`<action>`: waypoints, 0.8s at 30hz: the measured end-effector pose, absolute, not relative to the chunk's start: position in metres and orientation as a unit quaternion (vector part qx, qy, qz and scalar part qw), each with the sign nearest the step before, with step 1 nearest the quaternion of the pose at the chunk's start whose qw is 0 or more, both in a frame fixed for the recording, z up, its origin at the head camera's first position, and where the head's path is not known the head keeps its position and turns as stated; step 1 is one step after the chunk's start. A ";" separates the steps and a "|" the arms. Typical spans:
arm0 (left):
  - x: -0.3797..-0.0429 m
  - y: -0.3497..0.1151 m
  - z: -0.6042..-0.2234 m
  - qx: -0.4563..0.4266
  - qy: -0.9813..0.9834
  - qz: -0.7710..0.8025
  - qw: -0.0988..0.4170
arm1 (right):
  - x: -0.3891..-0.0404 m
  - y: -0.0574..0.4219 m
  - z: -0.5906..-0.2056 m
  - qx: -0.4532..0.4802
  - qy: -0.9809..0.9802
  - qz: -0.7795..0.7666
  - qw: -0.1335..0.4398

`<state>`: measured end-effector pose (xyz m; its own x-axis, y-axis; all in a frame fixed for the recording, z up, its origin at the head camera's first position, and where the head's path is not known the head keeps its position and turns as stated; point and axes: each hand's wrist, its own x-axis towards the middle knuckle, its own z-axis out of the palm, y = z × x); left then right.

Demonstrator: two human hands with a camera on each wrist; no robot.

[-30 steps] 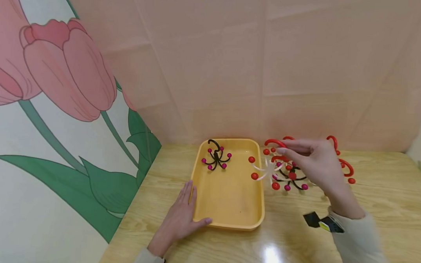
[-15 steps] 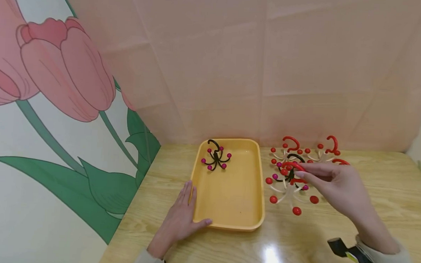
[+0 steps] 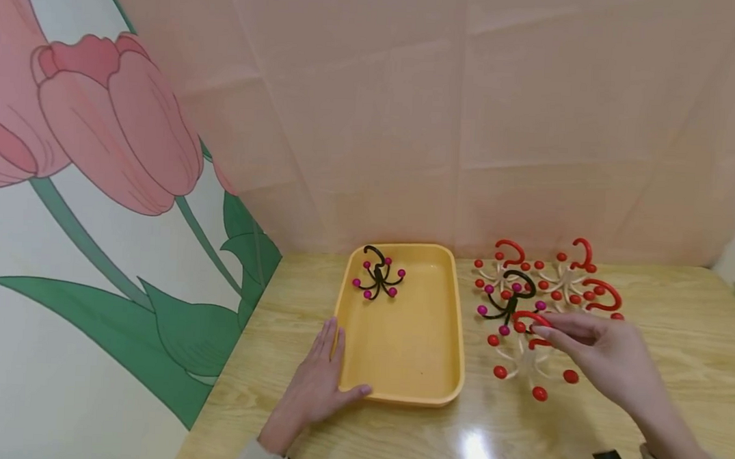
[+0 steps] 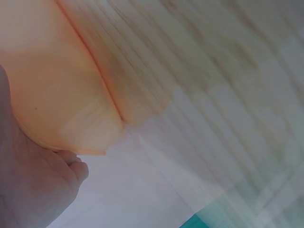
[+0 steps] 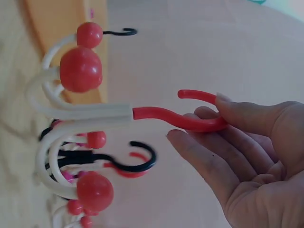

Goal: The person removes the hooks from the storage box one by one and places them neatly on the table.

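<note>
My right hand (image 3: 614,363) pinches the red hook end of a white multi-arm hanger hook (image 3: 526,363) with red ball tips. In the right wrist view, thumb and fingers hold the red hook (image 5: 190,124), with the white arms (image 5: 85,113) spreading away from the palm. It hangs upright close over the table, right of the yellow tray (image 3: 459,309). Against the tray's near left corner rests my left hand (image 3: 314,385), fingers straight along the side, thumb at the front rim. A black hanger hook (image 3: 378,278) with magenta tips stands in the tray's far left part.
Behind the held hook, another black hanger hook (image 3: 512,308) stands on the wooden table (image 3: 678,318). Further back and right are several white hanger hooks (image 3: 565,282) with red tips. A pinkish cloth (image 3: 378,120) covers the back; a tulip-painted wall (image 3: 126,123) rises at left.
My right hand has carried the white hanger hook from above the tray's right rim rightward and toward me. The left hand and the tray have stayed in place.
</note>
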<state>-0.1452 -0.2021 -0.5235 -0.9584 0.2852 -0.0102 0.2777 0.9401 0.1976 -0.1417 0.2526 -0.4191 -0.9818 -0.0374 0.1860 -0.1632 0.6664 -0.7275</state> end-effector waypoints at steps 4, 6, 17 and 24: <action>-0.145 -0.202 -0.523 0.141 0.985 0.096 0.017 | -0.144 0.257 -0.435 0.057 -0.910 0.401 0.085; -0.145 -0.203 -0.524 0.142 0.985 0.094 0.014 | -0.144 0.258 -0.442 0.053 -0.911 0.401 0.083; -0.145 -0.202 -0.525 0.137 0.986 0.097 0.021 | -0.153 0.260 -0.464 0.039 -0.901 0.419 0.108; -0.146 -0.202 -0.525 0.139 0.985 0.099 0.023 | -0.159 0.261 -0.471 0.040 -0.899 0.420 0.120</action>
